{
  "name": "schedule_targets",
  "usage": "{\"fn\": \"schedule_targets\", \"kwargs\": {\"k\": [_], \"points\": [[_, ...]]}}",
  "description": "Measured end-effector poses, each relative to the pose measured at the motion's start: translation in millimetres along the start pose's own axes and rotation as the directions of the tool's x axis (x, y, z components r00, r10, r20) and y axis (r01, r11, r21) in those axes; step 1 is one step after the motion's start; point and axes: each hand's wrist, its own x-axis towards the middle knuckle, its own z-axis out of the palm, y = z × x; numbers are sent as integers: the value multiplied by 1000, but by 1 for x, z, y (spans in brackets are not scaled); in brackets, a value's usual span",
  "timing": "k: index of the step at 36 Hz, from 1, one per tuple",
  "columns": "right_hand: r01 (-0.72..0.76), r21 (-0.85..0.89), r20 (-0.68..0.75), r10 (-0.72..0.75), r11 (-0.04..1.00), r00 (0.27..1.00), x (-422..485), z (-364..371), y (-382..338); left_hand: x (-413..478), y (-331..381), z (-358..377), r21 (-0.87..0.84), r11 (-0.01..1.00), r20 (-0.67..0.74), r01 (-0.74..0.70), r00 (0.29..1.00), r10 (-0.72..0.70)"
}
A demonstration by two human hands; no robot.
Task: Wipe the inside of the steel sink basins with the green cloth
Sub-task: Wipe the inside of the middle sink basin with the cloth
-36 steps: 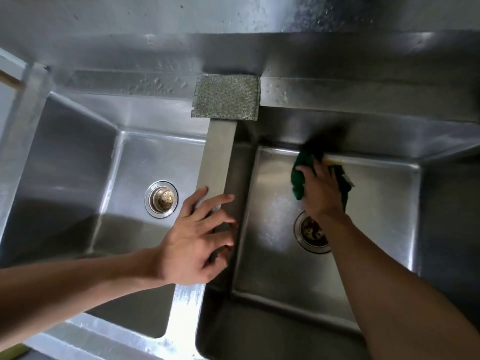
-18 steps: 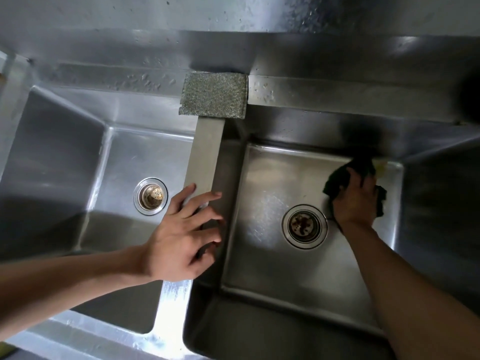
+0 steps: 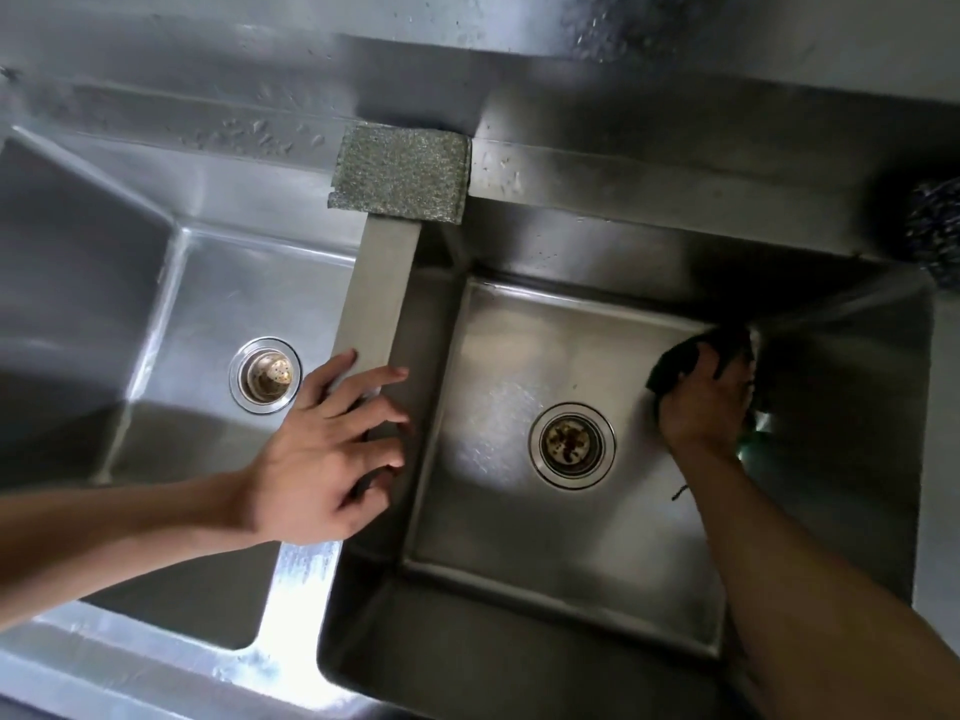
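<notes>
Noted green cloth (image 3: 675, 363) mostly covered by right hand (image 3: 701, 402); visible only as a dark bunch past the knuckles, colour near black in shadow. Cannot see the right hand's fingertips, lost in cloth and shade. Cannot tell whether cloth touches right basin (image 3: 857, 433) floor, side wall, or both. Recorded left basin (image 3: 83, 241) cut off by left picture edge. Logged dark round object (image 3: 937, 226) at right edge, blurred and cut off; cannot identify. Spotted thin dark strand (image 3: 679, 493) beside right forearm, too small to name. Found part of divider (image 3: 382, 283) hidden under left hand (image 3: 332, 449). Cannot resolve brown specks in right drain (image 3: 571, 444). Lost both forearms past the picture edges.
</notes>
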Motion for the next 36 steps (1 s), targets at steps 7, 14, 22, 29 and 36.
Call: {"fn": "schedule_targets", "kwargs": {"k": [7, 14, 22, 29, 36], "points": [[411, -48, 189, -395, 911, 899, -15, 11, -5, 1, 1, 0, 14, 1000, 7, -4, 1000, 4], [181, -20, 3, -181, 983, 983, -41, 3, 38, 1, 1, 0, 12, 1000, 4, 2, 1000, -2], [106, 43, -28, -105, 993, 994, 10, 6, -14, -1, 0, 1, 2, 1000, 10, 4, 1000, -4], [625, 52, 223, -619, 779, 753, -48, 35, -64, 0, 1, 0, 11, 1000, 4, 6, 1000, -6], [347, 68, 119, -352, 936, 928, -46, 45, -100, 1, 2, -1, -18, 999, -11, 31, 999, -31]]}}
